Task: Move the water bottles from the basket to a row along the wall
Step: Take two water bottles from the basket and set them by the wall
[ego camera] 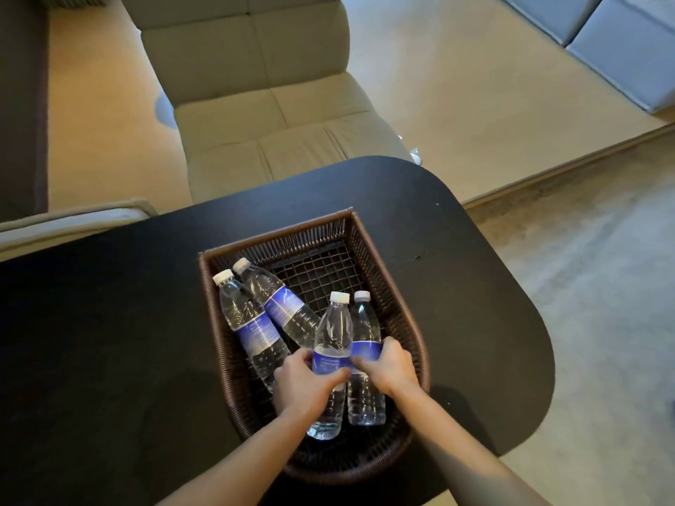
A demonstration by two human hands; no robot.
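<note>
A brown wicker basket (387, 272) sits on a black table (109, 323). Inside lie several clear water bottles with white caps and blue labels. Two of them rest side by side at the basket's left: one bottle (248, 323) and another bottle (281, 301). My left hand (303, 385) is wrapped around the label of a third bottle (334, 326). Beside it, my right hand (391, 367) grips the label of a fourth bottle (365, 319). Both held bottles point caps away from me, inside the basket's right half.
A beige cushioned lounge chair (255, 104) stands beyond the table's far edge. Pale floor (475, 85) stretches to the right of it, with grey cushioned blocks (621, 49) at the top right. The table's rounded right end (511, 323) borders grey carpet.
</note>
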